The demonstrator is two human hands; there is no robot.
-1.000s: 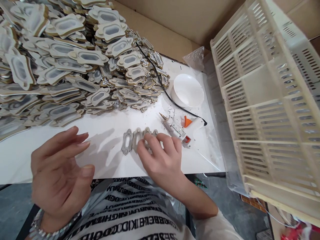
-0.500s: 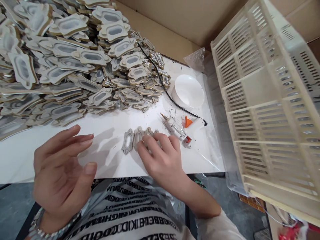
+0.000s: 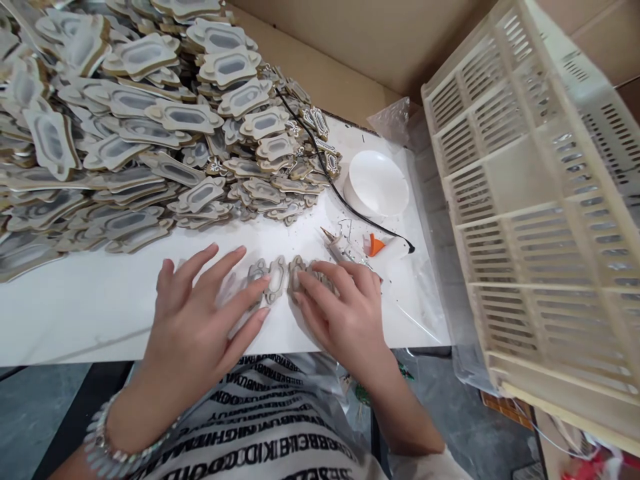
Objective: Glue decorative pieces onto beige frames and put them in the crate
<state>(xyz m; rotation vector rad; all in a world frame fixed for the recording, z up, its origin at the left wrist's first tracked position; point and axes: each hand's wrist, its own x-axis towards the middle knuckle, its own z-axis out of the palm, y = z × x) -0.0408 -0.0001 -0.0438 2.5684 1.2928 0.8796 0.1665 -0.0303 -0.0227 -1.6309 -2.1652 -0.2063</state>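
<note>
Four plates lie in a short row on the desk, a narrow gap between the left pair and the right pair; take that row as the centre of the clock. The left hand comes in from 8 o'clock with its fingers spread, forefinger tip on or just over the second plate. The right hand comes in from 4 o'clock, fingers curled down onto the right pair — whether they grip or only rest there, I cannot tell.

Plates this slim should be steered best by light fingertip pressure at the rims, flat on the desk; pushing hard could make one ride up over its neighbour.

The desk top is white and smooth, with dark specks around the glue gun between 2 and 3 o'clock. Its black cord passes the white bowl at 2. A heap of similar plates fills 10 o'clock. Cardboard walls 12 to 1 — and a slatted crate stands near 3.
</note>
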